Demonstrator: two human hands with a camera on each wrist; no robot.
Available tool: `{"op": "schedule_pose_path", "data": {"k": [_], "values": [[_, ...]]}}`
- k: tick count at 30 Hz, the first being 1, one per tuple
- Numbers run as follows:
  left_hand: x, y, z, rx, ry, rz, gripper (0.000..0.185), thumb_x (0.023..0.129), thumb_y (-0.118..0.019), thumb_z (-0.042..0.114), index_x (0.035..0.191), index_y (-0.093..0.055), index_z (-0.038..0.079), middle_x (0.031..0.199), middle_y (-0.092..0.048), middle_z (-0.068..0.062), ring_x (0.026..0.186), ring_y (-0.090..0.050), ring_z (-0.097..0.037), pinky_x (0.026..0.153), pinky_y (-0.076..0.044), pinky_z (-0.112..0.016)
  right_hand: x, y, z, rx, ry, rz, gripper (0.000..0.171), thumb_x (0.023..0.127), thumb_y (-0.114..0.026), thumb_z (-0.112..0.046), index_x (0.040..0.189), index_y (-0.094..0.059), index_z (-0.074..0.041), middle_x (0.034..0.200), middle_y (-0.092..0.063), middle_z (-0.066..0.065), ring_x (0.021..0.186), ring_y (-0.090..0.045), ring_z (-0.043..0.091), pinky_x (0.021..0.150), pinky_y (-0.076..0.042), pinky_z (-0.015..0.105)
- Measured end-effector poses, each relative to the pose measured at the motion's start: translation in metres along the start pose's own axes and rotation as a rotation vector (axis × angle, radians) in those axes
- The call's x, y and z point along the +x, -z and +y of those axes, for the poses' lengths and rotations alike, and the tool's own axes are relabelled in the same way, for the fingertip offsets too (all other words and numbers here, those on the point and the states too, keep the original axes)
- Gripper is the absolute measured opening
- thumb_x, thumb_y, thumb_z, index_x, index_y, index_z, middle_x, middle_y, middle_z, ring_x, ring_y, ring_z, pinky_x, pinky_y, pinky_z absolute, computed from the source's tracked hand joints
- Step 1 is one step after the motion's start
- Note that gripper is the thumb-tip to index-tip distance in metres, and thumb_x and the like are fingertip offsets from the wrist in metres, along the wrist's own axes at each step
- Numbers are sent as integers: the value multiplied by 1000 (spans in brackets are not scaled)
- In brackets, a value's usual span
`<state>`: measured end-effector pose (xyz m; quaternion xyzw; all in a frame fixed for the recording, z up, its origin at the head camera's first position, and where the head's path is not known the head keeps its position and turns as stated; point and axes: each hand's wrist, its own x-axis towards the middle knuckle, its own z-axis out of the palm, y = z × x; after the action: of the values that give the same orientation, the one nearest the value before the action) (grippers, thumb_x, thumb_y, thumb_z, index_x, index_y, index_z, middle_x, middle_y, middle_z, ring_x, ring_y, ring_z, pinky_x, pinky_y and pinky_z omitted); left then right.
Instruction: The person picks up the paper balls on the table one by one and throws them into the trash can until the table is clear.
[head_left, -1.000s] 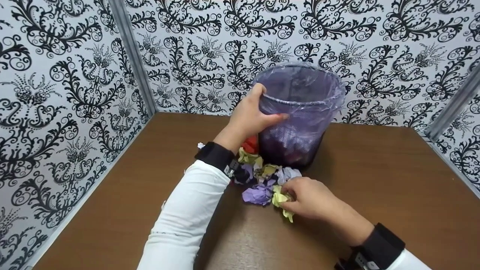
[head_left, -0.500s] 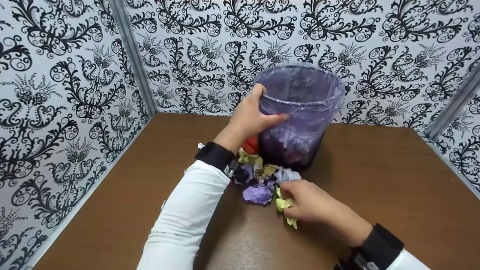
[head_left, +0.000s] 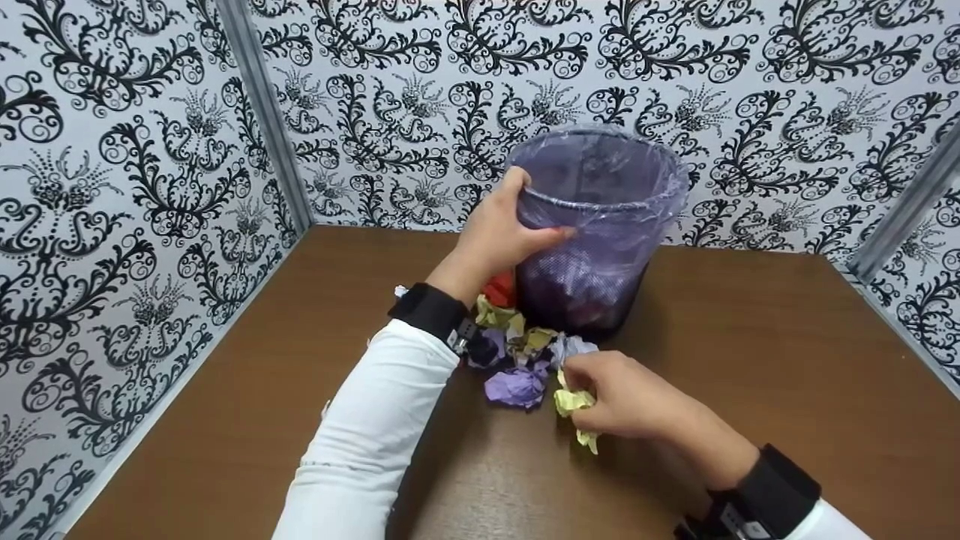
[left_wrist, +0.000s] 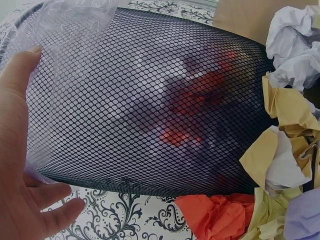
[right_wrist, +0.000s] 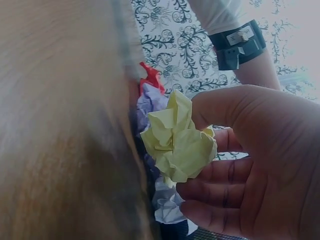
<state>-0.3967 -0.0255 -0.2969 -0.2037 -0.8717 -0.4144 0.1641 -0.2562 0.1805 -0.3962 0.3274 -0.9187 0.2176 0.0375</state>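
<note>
Holding lined mesh bin, crumpled papers inside

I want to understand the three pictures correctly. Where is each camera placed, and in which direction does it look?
Head: worn high, looks down at the table; both hands and sleeves show.
Left wrist: looks along the left hand at the mesh bin.
Right wrist: looks at the right hand gripping yellow paper.
Shared: head and left wrist both show the bin.

A brown wood-grain tabletop carries a black mesh wastebasket lined with clear plastic, standing upright just beyond the hands. Between the hands lies a heap of crumpled paper balls, purple, yellow, white and red, touching the wastebasket's base.
</note>
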Motion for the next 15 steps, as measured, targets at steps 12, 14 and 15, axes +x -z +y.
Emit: {"op": "schedule_pose_path", "data": {"k": [12,14,15], "values": [[0,0,0,-12,3,-2,89,48,-78,77,113,-43,27,104,-57,8,93,-58,-11,82,-51,-33,-6,23,-3,64,5,25,28,65,-74,-13,76,-51,-25,66,-55,-10,56,-50,3,48,-44,22],[0,0,0,-14,5,-3,88,48,-78,77,113,-44,27,104,-57,9,93,-58,-11,82,-51,-33,-7,28,-2,75,2,36,28,66,-74,-12,77,-52,-25,65,-55,-11,57,-50,3,48,-45,23],[0,0,0,-18,6,-4,88,48,-78,76,112,-44,27,105,-57,9,92,-58,-11,82,-51,-33,-8,31,-2,83,0,40,28,67,-74,-12,77,-52,-25,65,-55,-11,57,-51,3,49,-45,23]]}}
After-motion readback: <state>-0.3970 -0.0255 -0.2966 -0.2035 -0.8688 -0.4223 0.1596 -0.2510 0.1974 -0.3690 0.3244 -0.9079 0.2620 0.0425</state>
